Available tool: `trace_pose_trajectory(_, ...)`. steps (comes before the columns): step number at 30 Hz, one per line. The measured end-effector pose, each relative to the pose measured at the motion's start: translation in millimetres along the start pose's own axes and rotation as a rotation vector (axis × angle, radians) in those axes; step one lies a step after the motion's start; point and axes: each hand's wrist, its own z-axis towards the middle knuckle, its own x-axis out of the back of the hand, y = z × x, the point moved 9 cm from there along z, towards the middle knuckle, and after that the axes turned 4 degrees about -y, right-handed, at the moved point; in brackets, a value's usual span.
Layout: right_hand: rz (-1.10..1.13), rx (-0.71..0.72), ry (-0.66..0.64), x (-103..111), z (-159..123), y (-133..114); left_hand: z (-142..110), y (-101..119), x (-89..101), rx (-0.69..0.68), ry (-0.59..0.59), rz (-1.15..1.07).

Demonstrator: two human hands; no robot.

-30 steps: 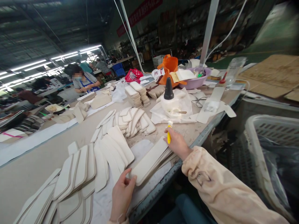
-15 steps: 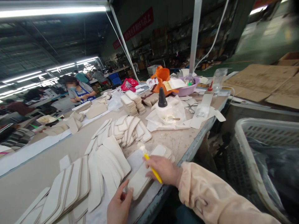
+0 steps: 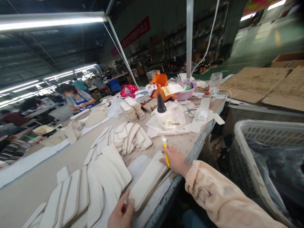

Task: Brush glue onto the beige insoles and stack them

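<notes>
A brush (image 3: 166,155) with a yellow handle and white-coated bristles is held in my right hand (image 3: 177,161), its tip pointing up and away. That hand is over the far end of a long white panel (image 3: 147,177) with rounded corners, the top one of a small stack by the table edge. My left hand (image 3: 121,210) has thumb and index finger at the panel's near corner, pinching its edge. Left of it, fanned white panels (image 3: 111,169) overlap in rows. Farther off, a white pot with a black cone top (image 3: 161,106) stands on a plastic sheet, a small brown-handled tool at its front.
Scissors (image 3: 190,110), a glass jar (image 3: 215,85), a purple basin (image 3: 186,90) and an orange bag (image 3: 160,84) are at the table's far end. A grey plastic crate (image 3: 270,126) stands right of the table edge. A person in a blue apron (image 3: 79,99) works at the far left.
My right hand and brush have moved away along the panel towards its far end, and more of the panel's surface shows. My left hand stays at the near corner. The camera view shifted slightly.
</notes>
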Motion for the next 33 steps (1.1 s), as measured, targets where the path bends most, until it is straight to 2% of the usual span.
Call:
trace_pose_trajectory(3,0.069,-0.108,0.035,3,0,12,-1,-1,-0.6,-0.005,0.002,0.01)
trace_pose_trajectory(7,0.125,-0.14,0.077,3,0,8,-5,8,2.9,-0.043,0.009,0.048)
trace_pose_trajectory(12,0.216,-0.128,0.129,8,4,1,-8,23,7.3,-0.1,-0.038,0.094)
trace_pose_trajectory(16,0.405,-0.081,0.203,19,8,-10,-11,28,16.0,-0.178,0.018,0.136)
trace_pose_trajectory(18,0.587,-0.032,0.233,29,10,-24,-15,29,19.2,-0.233,0.034,0.104)
trace_pose_trajectory(21,0.801,0.071,0.222,49,15,-59,-24,34,28.5,-0.313,0.053,-0.079)
trace_pose_trajectory(23,0.898,0.121,0.185,61,18,-86,-30,40,36.8,-0.334,0.059,-0.227)
trace_pose_trajectory(25,0.984,0.152,0.109,68,22,-113,-36,52,39.0,-0.345,0.003,-0.379)
trace_pose_trajectory(27,1.05,0.167,0.037,71,25,-135,-45,68,29.5,-0.375,-0.152,-0.551)
trace_pose_trajectory(29,1.089,0.164,0.012,73,25,-149,-56,78,11.3,-0.365,-0.325,-0.727)
trace_pose_trajectory(31,1.096,0.156,0.017,73,23,-156,-66,75,-11.5,-0.27,-0.433,-0.868)
trace_pose_trajectory(33,1.083,0.149,0.008,69,20,-157,-75,63,-33.0,-0.151,-0.458,-0.96)
